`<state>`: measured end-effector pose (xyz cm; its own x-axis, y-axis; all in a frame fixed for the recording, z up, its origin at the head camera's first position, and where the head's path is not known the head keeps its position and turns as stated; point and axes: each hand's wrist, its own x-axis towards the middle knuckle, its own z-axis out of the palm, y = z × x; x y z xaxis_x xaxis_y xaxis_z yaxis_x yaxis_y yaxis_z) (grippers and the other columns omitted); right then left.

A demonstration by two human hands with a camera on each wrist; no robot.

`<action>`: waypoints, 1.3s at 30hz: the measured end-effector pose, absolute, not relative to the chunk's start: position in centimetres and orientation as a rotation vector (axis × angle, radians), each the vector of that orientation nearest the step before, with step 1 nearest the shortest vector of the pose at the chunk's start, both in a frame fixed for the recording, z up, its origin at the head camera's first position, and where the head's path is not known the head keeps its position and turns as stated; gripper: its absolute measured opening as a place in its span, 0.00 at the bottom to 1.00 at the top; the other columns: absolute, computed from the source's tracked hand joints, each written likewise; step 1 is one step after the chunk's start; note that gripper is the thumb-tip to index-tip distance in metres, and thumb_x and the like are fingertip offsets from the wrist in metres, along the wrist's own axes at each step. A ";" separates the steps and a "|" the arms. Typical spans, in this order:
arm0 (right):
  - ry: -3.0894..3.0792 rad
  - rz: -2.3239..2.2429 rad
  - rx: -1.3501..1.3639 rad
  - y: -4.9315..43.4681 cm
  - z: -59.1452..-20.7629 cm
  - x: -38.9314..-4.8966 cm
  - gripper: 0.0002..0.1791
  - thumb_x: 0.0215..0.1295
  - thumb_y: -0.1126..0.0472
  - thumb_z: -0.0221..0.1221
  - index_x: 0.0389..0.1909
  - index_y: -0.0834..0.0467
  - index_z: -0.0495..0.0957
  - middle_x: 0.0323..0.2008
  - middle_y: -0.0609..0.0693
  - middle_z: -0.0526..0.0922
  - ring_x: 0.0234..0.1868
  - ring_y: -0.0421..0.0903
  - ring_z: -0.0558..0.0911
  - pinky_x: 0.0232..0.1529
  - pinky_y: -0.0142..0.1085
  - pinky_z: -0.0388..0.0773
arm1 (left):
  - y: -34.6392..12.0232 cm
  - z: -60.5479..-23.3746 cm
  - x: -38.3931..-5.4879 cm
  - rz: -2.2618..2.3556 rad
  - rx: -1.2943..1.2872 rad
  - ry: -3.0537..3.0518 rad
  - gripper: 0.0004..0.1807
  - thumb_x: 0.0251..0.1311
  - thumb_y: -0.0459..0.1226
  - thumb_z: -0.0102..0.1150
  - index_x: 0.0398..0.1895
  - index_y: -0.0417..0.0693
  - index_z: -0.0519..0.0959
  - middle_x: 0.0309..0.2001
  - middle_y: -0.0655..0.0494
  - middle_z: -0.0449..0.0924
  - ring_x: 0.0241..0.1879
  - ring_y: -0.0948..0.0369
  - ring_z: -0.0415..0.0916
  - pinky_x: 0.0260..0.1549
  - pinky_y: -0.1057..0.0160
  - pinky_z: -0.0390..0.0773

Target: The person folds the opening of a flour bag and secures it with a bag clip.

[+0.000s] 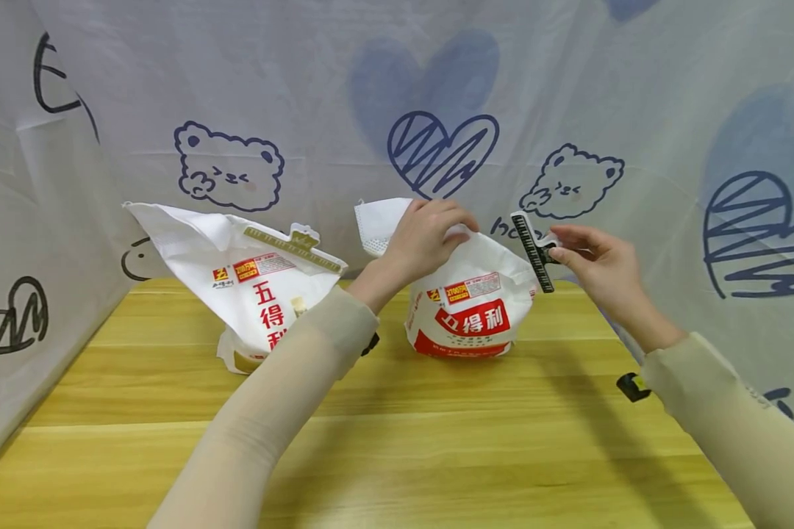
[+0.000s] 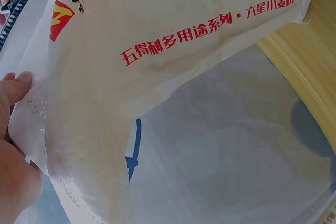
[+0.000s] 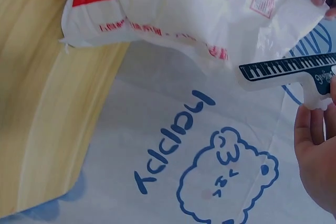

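Note:
A white flour bag (image 1: 476,294) with red print stands on the wooden table, its top folded over. My left hand (image 1: 430,231) grips that folded top, thumb and fingers on the bag's upper edge (image 2: 34,103). Beside the bag's right side, my right hand (image 1: 598,268) pinches a black-and-white bag clip (image 1: 534,253) with a piano-key pattern by its handle. In the right wrist view the clip (image 3: 283,69) lies close to the bag's edge; whether it touches the bag I cannot tell.
At the left stands a second white flour bag (image 1: 245,294) with a gold clip (image 1: 294,246) across its top; my left forearm partly covers it. Behind the wooden table (image 1: 437,441) hangs a pale curtain (image 1: 331,88) printed with bears and hearts.

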<state>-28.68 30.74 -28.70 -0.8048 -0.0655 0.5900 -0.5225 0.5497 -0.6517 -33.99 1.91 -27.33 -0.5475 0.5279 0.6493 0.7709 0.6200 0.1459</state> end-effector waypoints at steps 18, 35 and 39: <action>-2.441 1.217 0.396 30.3 -25.7 -30.5 0.19 0.69 0.59 0.69 0.57 0.63 0.84 0.41 0.32 0.87 0.40 0.32 0.86 0.43 0.22 0.82 | 2.1 -27.3 -33.9 -0.557 -1.000 -2.284 0.08 0.72 0.37 0.64 0.49 0.55 0.87 0.51 0.61 0.86 0.57 0.60 0.78 0.63 0.55 0.69; -2.473 1.301 0.461 29.8 -25.7 -32.7 0.17 0.66 0.62 0.71 0.52 0.66 0.85 0.37 0.31 0.88 0.38 0.35 0.84 0.39 0.25 0.81 | 2.1 -27.9 -34.2 -0.643 -0.979 -2.194 0.07 0.70 0.35 0.66 0.48 0.48 0.85 0.51 0.57 0.86 0.55 0.59 0.80 0.60 0.57 0.72; -2.508 1.314 0.454 29.7 -26.0 -33.0 0.18 0.66 0.62 0.71 0.53 0.66 0.85 0.37 0.32 0.89 0.39 0.36 0.84 0.40 0.27 0.80 | 2.1 -27.9 -34.2 -0.645 -0.977 -2.176 0.08 0.69 0.35 0.66 0.49 0.47 0.85 0.50 0.56 0.86 0.54 0.58 0.80 0.59 0.57 0.73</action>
